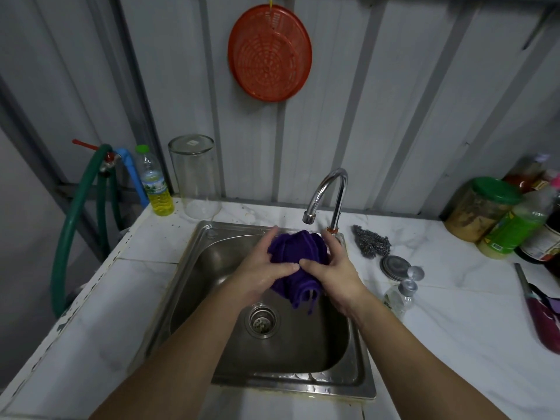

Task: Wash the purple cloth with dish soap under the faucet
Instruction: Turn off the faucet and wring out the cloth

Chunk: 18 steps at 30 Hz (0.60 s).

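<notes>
Both hands, the left hand [266, 269] and right hand [331, 272], clenched the bunched purple cloth [298, 250] over the sink [212, 234] below the faucet [325, 192], apparently mid-scrub; rinsing likely needed running water.

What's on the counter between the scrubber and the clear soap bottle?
In the head view, a round metal lid lies between the scrubber and bottle.

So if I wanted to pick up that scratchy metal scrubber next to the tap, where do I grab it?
Pinch the steel wool scrubber from above around its bulging middle. It lies loose and flat on the counter, right of the faucet, with its top open to your fingers.
</notes>
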Available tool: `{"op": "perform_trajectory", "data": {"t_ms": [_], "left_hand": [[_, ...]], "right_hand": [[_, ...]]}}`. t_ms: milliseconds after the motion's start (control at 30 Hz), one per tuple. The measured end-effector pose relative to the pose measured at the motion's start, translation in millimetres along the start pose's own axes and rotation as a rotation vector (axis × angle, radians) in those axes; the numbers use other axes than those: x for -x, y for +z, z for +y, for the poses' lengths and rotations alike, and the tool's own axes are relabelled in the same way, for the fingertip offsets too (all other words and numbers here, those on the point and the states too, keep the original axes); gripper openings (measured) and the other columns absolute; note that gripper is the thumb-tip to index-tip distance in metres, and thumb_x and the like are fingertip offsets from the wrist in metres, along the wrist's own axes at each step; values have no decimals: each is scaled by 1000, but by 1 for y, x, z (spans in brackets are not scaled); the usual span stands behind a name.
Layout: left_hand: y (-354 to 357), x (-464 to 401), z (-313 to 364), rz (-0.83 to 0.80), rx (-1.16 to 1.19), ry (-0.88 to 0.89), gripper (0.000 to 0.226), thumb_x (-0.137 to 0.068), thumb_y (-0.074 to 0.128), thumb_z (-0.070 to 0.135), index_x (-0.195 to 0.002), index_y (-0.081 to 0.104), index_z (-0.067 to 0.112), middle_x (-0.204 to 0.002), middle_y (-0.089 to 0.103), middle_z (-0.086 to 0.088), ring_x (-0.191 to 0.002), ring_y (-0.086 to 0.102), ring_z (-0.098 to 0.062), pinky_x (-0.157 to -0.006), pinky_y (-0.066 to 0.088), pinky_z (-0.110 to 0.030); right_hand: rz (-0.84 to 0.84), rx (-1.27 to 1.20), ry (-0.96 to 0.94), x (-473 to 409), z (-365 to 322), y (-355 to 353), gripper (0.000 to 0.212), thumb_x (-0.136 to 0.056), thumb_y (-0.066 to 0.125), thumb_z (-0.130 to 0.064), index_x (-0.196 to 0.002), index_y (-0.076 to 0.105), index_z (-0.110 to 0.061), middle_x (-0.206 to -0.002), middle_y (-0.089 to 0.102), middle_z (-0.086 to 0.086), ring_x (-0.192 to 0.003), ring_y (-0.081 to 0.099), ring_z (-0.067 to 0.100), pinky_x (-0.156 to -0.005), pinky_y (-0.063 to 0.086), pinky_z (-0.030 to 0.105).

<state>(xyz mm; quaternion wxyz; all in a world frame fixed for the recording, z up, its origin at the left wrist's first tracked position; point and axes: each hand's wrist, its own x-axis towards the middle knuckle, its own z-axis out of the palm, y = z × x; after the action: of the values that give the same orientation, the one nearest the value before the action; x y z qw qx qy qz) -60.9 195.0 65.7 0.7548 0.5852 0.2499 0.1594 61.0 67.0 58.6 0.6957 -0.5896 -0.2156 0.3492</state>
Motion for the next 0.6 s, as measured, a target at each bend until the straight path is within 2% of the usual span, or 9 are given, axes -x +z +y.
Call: {"op": "perform_trajectory", "data": {"t_ms": [100,167,233,300,367,433,467,533,600], "left_hand": [[-2,0,4,-21,-300,72,88,-78,78,-9,-153,42,19,-137,63,-11,-117,68,-22,-95,59,-34],[-5,1,7,-1,-564,131,79,-77,82,2,-146,51,23,-129,66,0,-111,67,-14,-81,57,-15],[-7,2,10,46,-775,197,64,-78,83,13,-135,60,28,-115,66,9,-100,66,-10,-63,51,-6],[-7,3,10,56,-808,230,46,-80,82,18,-120,66,34,-104,67,14,-90,65,-4,-56,49,-7],[-3,5,9,49,-808,264,33,-82,80,23,-109,67,37,-100,65,18,-89,64,-2,-66,45,-10],[1,7,11,61,-828,285,30,-83,80,28,-110,68,34,-112,56,12,-99,58,-7,-78,43,-17],[4,8,14,51,-836,285,31,-83,81,29,-110,68,32,-119,52,8,-105,55,-9,-84,44,-21],[6,10,17,-3,-753,266,27,-82,83,27,-102,67,32,-118,61,4,-105,62,-13,-88,54,-31],[13,17,18,-28,-598,207,30,-81,85,24,-101,65,34,-104,72,4,-95,71,-16,-77,60,-29]], "right_hand": [[-129,135,-27,0,-1,-5,84,-68,79,1,-141,49,-27,-118,71,2,-104,72,18,-79,61,32],[-149,397,-31,2,-4,-7,79,-69,80,-3,-140,51,-24,-117,69,-1,-99,72,12,-80,62,33],[-131,645,-76,3,-5,-8,54,-77,77,-7,-124,62,-29,-106,72,-5,-89,72,10,-82,62,38],[-85,726,-138,7,-6,-7,34,-84,74,-9,-107,67,-34,-99,71,-6,-87,69,7,-86,58,33],[-28,791,-203,10,-7,-8,27,-86,73,-15,-105,69,-33,-109,61,-4,-97,60,7,-94,47,24],[-4,795,-224,16,-12,-10,21,-87,73,-17,-105,71,-26,-116,55,-3,-107,55,10,-97,42,19],[-22,730,-202,21,-15,-12,17,-88,72,-15,-103,70,-22,-113,61,0,-103,60,15,-94,49,23],[-48,580,-148,32,-21,-15,13,-91,69,-11,-104,68,-13,-97,73,13,-84,71,27,-79,61,40],[7,481,-142,46,-25,-17,14,-91,68,-5,-105,66,-5,-93,74,19,-77,72,27,-73,62,40]]}}
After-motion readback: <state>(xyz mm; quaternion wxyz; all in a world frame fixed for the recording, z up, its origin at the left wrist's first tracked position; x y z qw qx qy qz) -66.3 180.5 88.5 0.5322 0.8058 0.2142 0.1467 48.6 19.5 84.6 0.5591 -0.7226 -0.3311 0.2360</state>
